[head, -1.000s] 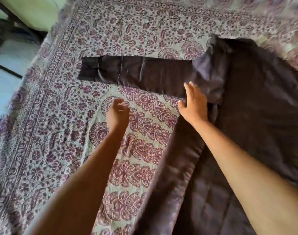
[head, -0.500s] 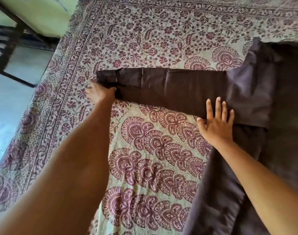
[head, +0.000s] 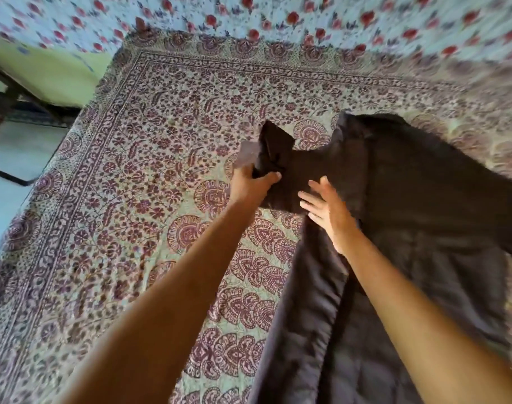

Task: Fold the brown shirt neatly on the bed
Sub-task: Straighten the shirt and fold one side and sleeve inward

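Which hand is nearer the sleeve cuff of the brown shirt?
Left. The left hand grips the bunched sleeve right at the cuff; the right hand is open farther along, where the sleeve meets the shirt body.

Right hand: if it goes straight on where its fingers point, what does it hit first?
The sleeve of the dark brown fabric shirt, directly ahead of the open right hand; it may already touch it, as depth is unclear. The left hand grips the sleeve's end further left.
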`<move>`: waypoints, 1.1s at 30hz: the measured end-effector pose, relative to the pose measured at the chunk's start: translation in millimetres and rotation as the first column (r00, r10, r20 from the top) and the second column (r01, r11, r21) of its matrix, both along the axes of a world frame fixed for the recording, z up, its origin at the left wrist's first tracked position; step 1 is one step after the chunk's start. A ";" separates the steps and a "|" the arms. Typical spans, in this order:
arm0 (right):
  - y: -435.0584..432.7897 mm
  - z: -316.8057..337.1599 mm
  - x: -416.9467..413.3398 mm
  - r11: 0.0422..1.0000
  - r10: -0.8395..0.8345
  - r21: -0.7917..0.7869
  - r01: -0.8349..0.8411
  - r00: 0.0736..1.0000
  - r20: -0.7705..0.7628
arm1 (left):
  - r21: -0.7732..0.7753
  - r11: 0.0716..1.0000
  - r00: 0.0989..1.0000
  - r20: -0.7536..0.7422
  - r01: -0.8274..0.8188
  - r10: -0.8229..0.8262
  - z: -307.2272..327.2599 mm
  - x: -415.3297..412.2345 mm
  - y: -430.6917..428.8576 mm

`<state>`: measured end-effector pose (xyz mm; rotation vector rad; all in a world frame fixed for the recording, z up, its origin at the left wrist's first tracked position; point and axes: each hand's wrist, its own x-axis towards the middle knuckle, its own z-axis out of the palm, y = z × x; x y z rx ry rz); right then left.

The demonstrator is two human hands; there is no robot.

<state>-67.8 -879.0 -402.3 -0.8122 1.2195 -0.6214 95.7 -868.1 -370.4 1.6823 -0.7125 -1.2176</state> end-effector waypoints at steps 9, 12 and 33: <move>56.9 46.6 -152.9 0.922 -0.344 -0.191 0.337 0.939 -0.005 | 0.028 0.600 0.557 0.339 0.800 -0.758 25.7 -177.3 73.1; 76.1 51.7 -216.2 0.808 -0.571 -0.253 0.532 0.813 -0.113 | 0.029 0.631 0.610 0.225 0.776 -0.760 20.1 -196.0 98.6; 77.9 -28.8 -239.8 0.877 -0.480 -0.385 0.287 0.547 -0.685 | 0.483 0.702 0.430 0.561 0.524 -0.707 -77.3 -122.9 152.9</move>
